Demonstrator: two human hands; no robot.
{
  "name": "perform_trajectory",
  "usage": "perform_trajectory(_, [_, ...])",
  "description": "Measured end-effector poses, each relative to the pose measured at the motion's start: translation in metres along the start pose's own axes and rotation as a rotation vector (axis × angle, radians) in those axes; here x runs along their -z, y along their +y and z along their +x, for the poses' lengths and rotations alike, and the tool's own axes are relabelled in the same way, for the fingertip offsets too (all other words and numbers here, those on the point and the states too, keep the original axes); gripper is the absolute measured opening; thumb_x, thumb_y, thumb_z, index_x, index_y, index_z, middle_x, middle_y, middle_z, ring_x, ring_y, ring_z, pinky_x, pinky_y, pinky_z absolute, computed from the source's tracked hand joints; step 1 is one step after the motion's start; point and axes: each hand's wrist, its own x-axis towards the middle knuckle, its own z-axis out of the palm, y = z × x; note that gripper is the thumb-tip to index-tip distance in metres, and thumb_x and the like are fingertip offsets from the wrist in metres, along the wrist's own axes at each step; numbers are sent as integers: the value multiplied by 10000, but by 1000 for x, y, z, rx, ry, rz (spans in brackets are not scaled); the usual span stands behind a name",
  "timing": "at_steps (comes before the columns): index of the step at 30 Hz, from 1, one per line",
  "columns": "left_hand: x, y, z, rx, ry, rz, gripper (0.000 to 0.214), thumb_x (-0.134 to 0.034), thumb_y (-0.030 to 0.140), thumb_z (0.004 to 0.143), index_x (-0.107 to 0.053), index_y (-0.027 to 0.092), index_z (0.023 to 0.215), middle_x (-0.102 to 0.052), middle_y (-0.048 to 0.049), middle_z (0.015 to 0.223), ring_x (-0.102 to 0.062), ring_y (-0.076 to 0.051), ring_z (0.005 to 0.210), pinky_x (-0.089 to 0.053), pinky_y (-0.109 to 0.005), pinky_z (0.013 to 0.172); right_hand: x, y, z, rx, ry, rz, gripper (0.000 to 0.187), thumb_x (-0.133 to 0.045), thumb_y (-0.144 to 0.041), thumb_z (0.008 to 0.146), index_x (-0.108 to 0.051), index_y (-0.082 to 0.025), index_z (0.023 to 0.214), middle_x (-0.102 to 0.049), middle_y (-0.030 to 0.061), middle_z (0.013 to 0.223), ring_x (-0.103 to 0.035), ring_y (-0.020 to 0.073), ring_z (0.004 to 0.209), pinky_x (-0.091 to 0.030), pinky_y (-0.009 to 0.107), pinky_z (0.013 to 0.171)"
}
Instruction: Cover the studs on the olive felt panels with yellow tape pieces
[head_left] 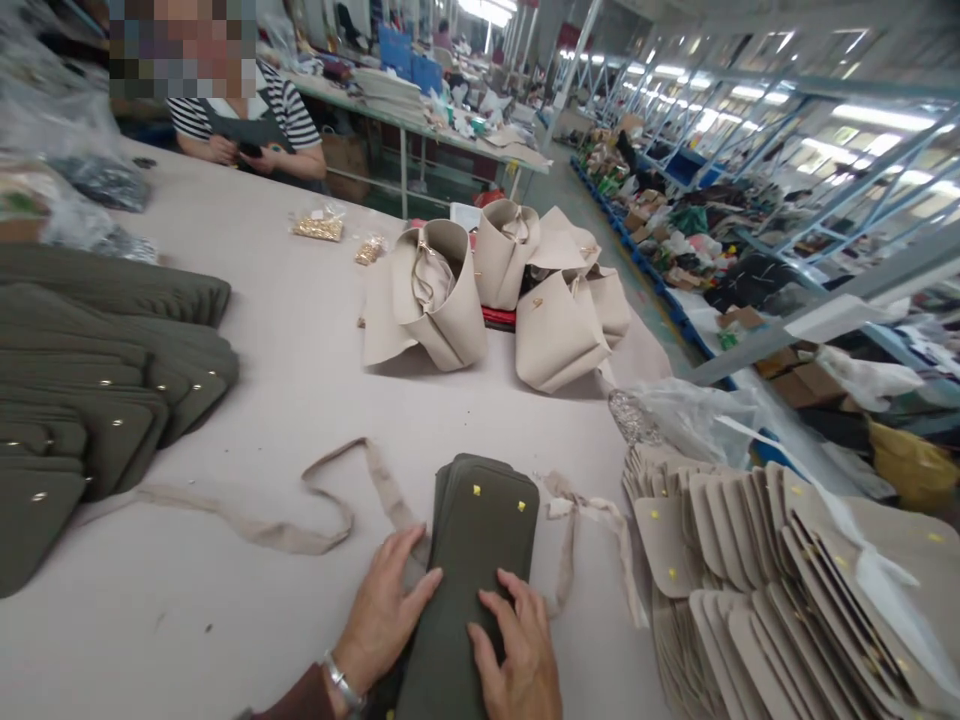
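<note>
Both my hands lie flat on the olive stack of panels at the near edge of the worktop: left hand against its left side, right hand on top, fingers spread open, gripping nothing. A beige strap lies just beside it; beige panels fan out on the right.

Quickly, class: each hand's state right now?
Left hand: open, pressed to the side of the olive panel stack.
Right hand: open, flat on top of it.
</note>
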Motion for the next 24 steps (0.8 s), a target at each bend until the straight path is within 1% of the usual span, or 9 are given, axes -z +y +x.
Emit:
perform_trajectory(3, [48, -20, 8, -172, 178, 301, 409, -522, 384, 896, -561, 192, 1255, -578, -148, 1308, -505, -316, 1247, -367, -515, 1103, -9, 11, -4, 12, 35, 45, 206, -634, -267, 851, -727, -263, 1034, -667, 125, 1219, -616, 335, 1115, -516, 510, 945])
perform_trajectory(5, [82, -34, 17, -146, 262, 495, 525, -573, 406, 851, -520, 141, 1302, -533, -198, 1350, -482, -359, 1246, -371, -544, 1078, -9, 21, -6, -35, 87, 90, 211, -605, -313, 881, -729, -252, 1040, -665, 131, 1217, -617, 331, 1123, -501, 507, 971])
perform_trajectory(8, [114, -49, 29, -76, 248, 599, 589, -605, 450, 800, -530, 109, 1274, -560, -216, 1298, -504, -376, 1197, -409, -540, 1030, 3, 45, -6, -145, 100, 122, 287, -510, -345, 929, -710, -229, 1099, -668, 131, 1196, -640, 298, 1108, -530, 448, 954])
perform_trajectory(11, [120, -55, 29, -69, 155, 569, 325, -544, 405, 830, -649, 176, 1034, -678, -124, 1036, -602, -316, 995, -480, -466, 927, 22, 71, -5, -222, 35, 13, 370, -476, -286, 889, -659, -222, 1204, -669, 122, 1162, -671, 274, 1053, -584, 386, 858])
perform_trajectory(13, [117, -54, 22, -70, 104, 542, 265, -525, 413, 845, -672, 199, 900, -685, -90, 922, -621, -291, 900, -503, -430, 859, 30, 82, -4, -233, 8, -93, 425, -453, -232, 851, -644, -215, 1230, -624, 131, 1250, -672, 271, 1067, -592, 379, 840])
perform_trajectory(16, [113, -54, 9, -91, 67, 502, 366, -599, 539, 807, -690, 204, 924, -679, -88, 956, -623, -296, 941, -506, -426, 870, 36, 85, -2, -185, -64, -194, 440, -412, -172, 829, -676, -192, 1180, -547, 146, 1385, -649, 271, 1141, -567, 395, 921])
perform_trajectory(18, [113, -58, 1, -122, 41, 482, 441, -658, 594, 760, -695, 213, 978, -676, -89, 1016, -619, -300, 988, -507, -425, 899, 40, 85, -1, -140, -131, -225, 425, -403, -149, 829, -705, -166, 1127, -552, 164, 1393, -617, 280, 1202, -518, 417, 1007])
perform_trajectory(21, [114, -70, -7, -192, -8, 461, 359, -642, 575, 791, -703, 239, 900, -675, -86, 1046, -624, -296, 1003, -523, -419, 896, 51, 85, -3, -96, -220, -215, 384, -444, -150, 822, -721, -156, 1088, -584, 174, 1362, -572, 289, 1263, -457, 431, 1077])
perform_trajectory(24, [116, -79, -14, -249, -35, 456, 274, -570, 499, 863, -691, 259, 812, -677, -82, 1048, -630, -290, 1015, -533, -422, 899, 59, 88, -8, -82, -278, -153, 306, -521, -185, 807, -729, -189, 1030, -639, 150, 1271, -612, 281, 1198, -497, 393, 1024])
